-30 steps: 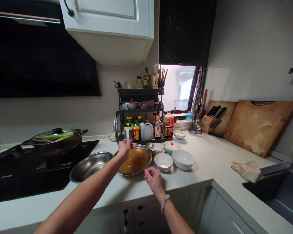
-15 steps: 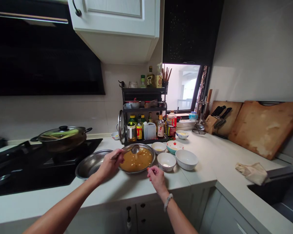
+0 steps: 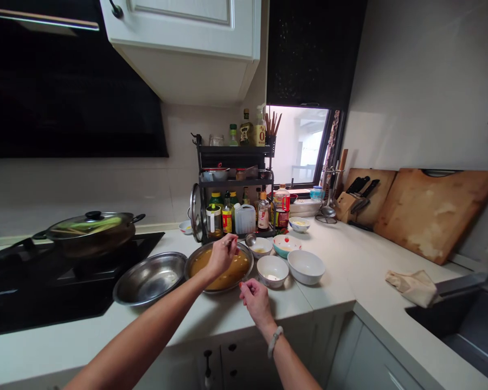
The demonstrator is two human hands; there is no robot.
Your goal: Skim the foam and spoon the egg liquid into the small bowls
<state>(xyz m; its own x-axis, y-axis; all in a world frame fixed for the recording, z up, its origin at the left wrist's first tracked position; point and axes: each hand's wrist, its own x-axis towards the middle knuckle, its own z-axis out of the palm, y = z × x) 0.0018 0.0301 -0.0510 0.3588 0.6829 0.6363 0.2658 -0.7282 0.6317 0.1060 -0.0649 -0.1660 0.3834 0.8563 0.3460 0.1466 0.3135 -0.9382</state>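
Note:
A metal basin [image 3: 195,277] of brown liquid with pale bits floating in it sits on the counter. Across it reaches my left hand [image 3: 223,255], closed on the handle of a metal spoon [image 3: 250,239]. The spoon's round head is over the edge of a small white bowl [image 3: 262,250] beyond the basin. My right hand [image 3: 257,301] is closed, its thumb and finger pinched at the basin's near right rim. Close to it stand a small white bowl with a little white residue [image 3: 272,271] and a larger white bowl [image 3: 306,266].
Left of the basin is a second metal basin [image 3: 146,281], beside the stove with a lidded pan [image 3: 92,235]. A seasoning rack [image 3: 238,183] stands behind. A teal bowl [image 3: 287,246], a cloth [image 3: 412,287], a knife block [image 3: 350,205] and cutting boards [image 3: 435,211] lie rightward.
My left hand has moved right with the spoon, from over the liquid to the small bowl beyond the basin. My right hand stays at the rim. The view has shifted slightly.

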